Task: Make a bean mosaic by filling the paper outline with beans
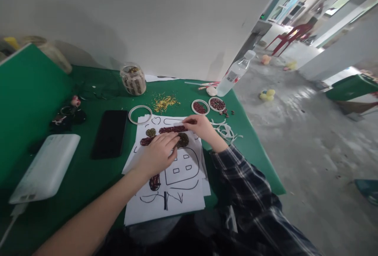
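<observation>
A white sheet of paper (189, 199) with black line drawings lies on a stack of sheets. Parts of the drawing are filled with dark red beans (169, 129), and a heart and a round patch are filled with small green grains (183, 140). My left hand (161, 149) rests on the sheet's middle with fingers stretched out, covering part of the bean-filled shapes. At the right end of the upper bean strip, my right hand (201, 128) has thumb and fingertips pinched together; what they hold is too small to make out.
Two small rings of red beans (200, 107) and white strips (226, 130) lie right of the paper. Behind are yellow grains (165, 103), a glass jar (133, 79) and a water bottle (235, 73). A phone (110, 134) and power bank (45, 168) lie left.
</observation>
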### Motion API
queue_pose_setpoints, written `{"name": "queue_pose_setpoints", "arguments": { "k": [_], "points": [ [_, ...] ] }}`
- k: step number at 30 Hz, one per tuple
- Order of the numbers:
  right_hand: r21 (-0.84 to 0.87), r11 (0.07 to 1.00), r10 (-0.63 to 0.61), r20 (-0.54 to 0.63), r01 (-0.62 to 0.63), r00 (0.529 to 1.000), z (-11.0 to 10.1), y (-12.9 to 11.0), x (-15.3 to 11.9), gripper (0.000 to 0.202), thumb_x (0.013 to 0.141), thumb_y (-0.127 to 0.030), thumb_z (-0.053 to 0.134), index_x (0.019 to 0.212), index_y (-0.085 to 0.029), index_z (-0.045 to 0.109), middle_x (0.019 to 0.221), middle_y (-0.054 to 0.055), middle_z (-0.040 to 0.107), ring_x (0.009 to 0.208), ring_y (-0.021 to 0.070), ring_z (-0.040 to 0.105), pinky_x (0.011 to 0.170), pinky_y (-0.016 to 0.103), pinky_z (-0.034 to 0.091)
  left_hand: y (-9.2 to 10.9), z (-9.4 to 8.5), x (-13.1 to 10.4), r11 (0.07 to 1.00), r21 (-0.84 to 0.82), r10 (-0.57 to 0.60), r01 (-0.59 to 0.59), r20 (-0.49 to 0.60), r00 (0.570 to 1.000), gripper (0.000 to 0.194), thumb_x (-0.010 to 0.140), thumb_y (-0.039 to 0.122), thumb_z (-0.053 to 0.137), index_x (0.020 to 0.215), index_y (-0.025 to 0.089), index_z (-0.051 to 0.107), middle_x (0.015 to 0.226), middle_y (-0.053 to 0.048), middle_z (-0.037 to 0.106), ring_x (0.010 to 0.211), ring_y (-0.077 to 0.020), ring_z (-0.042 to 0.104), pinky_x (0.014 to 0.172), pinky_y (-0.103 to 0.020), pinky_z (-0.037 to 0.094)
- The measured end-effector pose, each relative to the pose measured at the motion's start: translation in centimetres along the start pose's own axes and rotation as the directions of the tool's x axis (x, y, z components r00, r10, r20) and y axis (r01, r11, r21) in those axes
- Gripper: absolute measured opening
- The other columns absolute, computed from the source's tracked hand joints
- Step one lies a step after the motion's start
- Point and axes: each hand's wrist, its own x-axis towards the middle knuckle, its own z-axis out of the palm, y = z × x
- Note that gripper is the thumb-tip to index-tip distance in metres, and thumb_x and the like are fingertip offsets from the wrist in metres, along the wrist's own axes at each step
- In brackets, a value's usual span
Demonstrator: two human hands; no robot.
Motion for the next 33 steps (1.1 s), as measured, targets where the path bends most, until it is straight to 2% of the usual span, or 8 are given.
{"name": "queue_pose_setpoints", "arguments": {
  "k": [5,12,17,24,33],
  "points": [
    [0.112,0.993,0.029,0.016,-0.031,0.999,0.3,1.4,-1.6,0.016,0.076,-0.023,0.06,0.085,-0.015,0.07,0.079,0.005,0.07,0.068,0.0136,0.061,0.065,0.025,0.046,1.0,1.0,-0.3,0.998,0.012,0.06,-0.062,0.133,0.989,0.042,0.088,0.029,0.043,0.128,0.014,0.046,0.134,-0.008,0.051,0.126,-0.0199,0.043,0.107,-0.038,0.034],
    [0.09,0.996,0.022,-0.017,-0.021,1.0,0.3,2.2,-1.9,0.013,0.082,-0.024,0.055,0.087,-0.016,0.065,0.086,0.005,0.068,0.077,0.0148,0.061,0.072,0.027,0.047,0.6,1.6,-0.3,0.997,0.033,0.061,-0.068,0.167,0.984,0.045,0.089,0.027,0.042,0.132,0.016,0.042,0.137,-0.007,0.049,0.128,-0.0194,0.041,0.108,-0.038,0.033],
    [0.032,0.999,-0.044,-0.008,0.044,0.999,0.5,1.4,-1.9,0.01,0.084,-0.02,0.054,0.089,-0.017,0.063,0.089,0.005,0.067,0.083,0.0143,0.06,0.077,0.027,0.045,0.5,1.6,-0.2,0.996,0.043,0.067,-0.075,0.179,0.982,0.045,0.088,0.025,0.042,0.132,0.015,0.043,0.137,-0.007,0.048,0.129,-0.0202,0.04,0.108,-0.039,0.033],
    [-0.172,0.965,-0.197,0.015,0.196,0.98,1.8,1.3,-1.9,0.007,0.084,-0.02,0.058,0.084,-0.018,0.065,0.084,0.003,0.064,0.084,0.0145,0.056,0.079,0.026,0.044,0.5,1.7,-0.1,0.992,0.082,0.081,-0.098,0.194,0.978,0.043,0.089,0.027,0.043,0.129,0.012,0.047,0.136,-0.008,0.049,0.128,-0.0203,0.041,0.108,-0.039,0.034],
    [-0.29,0.923,-0.252,0.043,0.254,0.967,1.8,1.1,-2.2,0.018,0.087,-0.025,0.052,0.086,-0.018,0.069,0.082,0.005,0.06,0.08,0.0144,0.056,0.073,0.025,0.045,0.6,1.7,-0.1,0.998,0.03,0.054,-0.06,0.18,0.982,0.042,0.089,0.025,0.042,0.129,0.017,0.048,0.134,-0.008,0.051,0.127,-0.0215,0.043,0.105,-0.042,0.037]
  ]
}}
